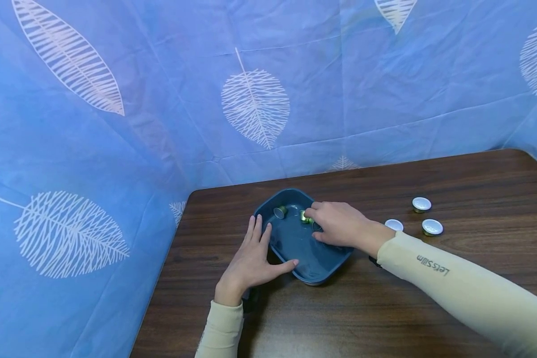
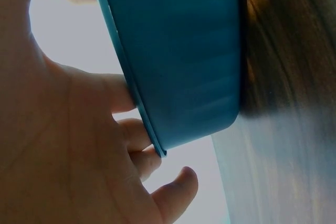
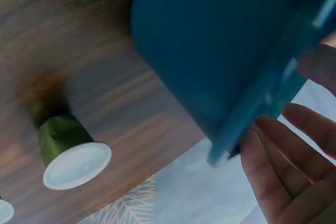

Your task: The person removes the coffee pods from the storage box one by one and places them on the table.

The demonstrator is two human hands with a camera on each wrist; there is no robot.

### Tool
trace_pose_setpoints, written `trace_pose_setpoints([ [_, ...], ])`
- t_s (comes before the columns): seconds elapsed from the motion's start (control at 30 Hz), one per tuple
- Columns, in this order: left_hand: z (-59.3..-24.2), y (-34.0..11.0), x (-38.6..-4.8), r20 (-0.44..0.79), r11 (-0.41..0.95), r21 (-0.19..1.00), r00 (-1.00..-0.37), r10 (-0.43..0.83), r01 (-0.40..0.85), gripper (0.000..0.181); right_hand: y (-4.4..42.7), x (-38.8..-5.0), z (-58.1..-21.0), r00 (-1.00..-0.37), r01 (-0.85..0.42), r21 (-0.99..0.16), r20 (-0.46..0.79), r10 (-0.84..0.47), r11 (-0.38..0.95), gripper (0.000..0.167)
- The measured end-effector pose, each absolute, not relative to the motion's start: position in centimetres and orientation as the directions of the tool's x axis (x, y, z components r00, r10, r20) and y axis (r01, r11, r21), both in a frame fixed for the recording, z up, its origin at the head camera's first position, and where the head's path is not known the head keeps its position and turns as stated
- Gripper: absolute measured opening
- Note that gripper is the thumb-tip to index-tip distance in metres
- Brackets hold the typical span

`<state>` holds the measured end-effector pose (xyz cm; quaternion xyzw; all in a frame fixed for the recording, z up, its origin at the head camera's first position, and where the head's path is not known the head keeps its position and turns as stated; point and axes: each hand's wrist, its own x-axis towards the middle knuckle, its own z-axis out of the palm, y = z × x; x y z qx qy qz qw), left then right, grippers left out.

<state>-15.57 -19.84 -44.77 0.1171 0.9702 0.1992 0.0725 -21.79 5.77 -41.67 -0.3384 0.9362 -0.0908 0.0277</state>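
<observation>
A dark blue, rounded rectangular basin (image 1: 299,251) sits on the table. My left hand (image 1: 252,266) is spread along its near-left side, fingers and thumb touching the rim, as the left wrist view also shows. My right hand (image 1: 340,222) reaches over the right side into the basin, fingertips down by two green coffee capsules (image 1: 304,217). The hand partly covers one; whether it pinches it cannot be told, since the basin wall hides the fingertips in the right wrist view. Another green capsule (image 1: 280,212) lies tipped in the basin's far-left part.
Right of the basin, three capsules stand lid up on the dark wooden table (image 1: 322,318): one white-lidded capsule (image 1: 394,225) by the right wrist, a far capsule (image 1: 421,204) and a near capsule (image 1: 432,227). A blue leaf-patterned cloth (image 1: 304,109) hangs behind.
</observation>
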Motion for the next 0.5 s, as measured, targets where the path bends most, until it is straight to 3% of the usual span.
trace_pose_setpoints([
  [0.5,-45.01,-19.82,-15.53,-0.087,0.896,0.395,-0.963,0.255,0.202,0.117,5.14,-22.35,-42.68,-0.759,-0.650,-0.064,0.023,-0.650,0.757,0.050],
])
